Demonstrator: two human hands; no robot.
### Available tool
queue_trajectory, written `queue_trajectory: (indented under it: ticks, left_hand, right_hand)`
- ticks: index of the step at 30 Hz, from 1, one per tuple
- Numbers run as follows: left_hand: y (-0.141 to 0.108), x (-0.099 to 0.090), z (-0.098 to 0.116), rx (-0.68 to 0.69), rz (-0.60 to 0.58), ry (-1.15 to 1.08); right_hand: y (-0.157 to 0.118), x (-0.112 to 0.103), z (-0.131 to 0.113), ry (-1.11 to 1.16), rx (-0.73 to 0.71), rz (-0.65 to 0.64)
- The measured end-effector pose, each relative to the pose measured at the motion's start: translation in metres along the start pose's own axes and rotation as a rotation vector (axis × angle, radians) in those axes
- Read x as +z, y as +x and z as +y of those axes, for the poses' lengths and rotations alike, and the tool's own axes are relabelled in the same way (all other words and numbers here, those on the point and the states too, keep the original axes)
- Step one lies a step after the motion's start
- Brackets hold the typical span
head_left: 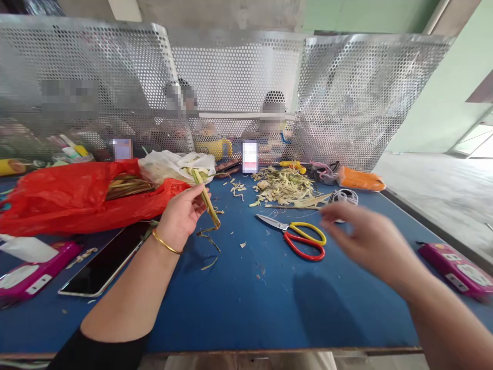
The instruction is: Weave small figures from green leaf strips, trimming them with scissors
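My left hand (184, 213) holds a pale green plant stalk (208, 199), whose thin brown end hangs down toward the table. Blurred by motion, my right hand (358, 234) is above the table to the right of the scissors; whether it holds anything cannot be made out. The scissors (295, 235), with one yellow and one red handle, lie partly open on the blue table (246, 303) between my hands. Beyond them is a heap of pale plant scraps (285, 185).
A red plastic bag (73, 190) and a white bag (165, 164) lie at left, behind a black phone (106, 262). Magenta boxes (456, 267) sit at both sides. An orange packet (360, 179) lies back right. A perforated metal screen (239, 67) stands behind, with people beyond.
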State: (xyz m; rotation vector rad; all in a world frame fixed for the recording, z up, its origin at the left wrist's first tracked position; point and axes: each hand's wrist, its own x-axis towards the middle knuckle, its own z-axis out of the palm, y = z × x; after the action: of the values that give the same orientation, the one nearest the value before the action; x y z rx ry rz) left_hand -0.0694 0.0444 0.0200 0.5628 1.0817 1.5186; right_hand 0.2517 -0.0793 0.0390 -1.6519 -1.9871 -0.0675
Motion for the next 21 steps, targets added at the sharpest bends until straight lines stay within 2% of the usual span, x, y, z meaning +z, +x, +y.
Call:
queue_trajectory:
  ticks: [2, 3, 5, 10, 14, 18, 21]
  left_hand:
    - [0.0, 0.0, -0.002, -0.018, -0.009, 0.021]
    - [0.0, 0.0, -0.003, -0.023, -0.019, 0.026]
    - [-0.002, 0.001, -0.005, -0.031, -0.048, 0.031]
    - [-0.007, 0.004, -0.006, -0.051, -0.094, 0.039]
    - [-0.008, 0.004, -0.001, -0.057, -0.098, 0.024]
    - [-0.007, 0.002, 0.004, -0.03, -0.081, 0.011]
    - [-0.007, 0.003, -0.001, -0.03, -0.091, 0.024]
  right_hand:
    - [0.013, 0.026, -0.002, -0.229, -0.039, -0.319]
    - [0.018, 0.038, -0.002, -0.319, -0.031, -0.412]
    - [0.025, 0.056, -0.001, -0.412, -0.037, -0.495]
    - [0.029, 0.068, -0.01, -0.458, -0.073, -0.526]
    - [0.006, 0.074, -0.049, -0.325, -0.141, -0.52]
    - [-0.015, 0.085, -0.084, -0.149, -0.275, -0.547]
    - [0.0, 0.09, -0.083, -0.166, -0.29, -0.507]
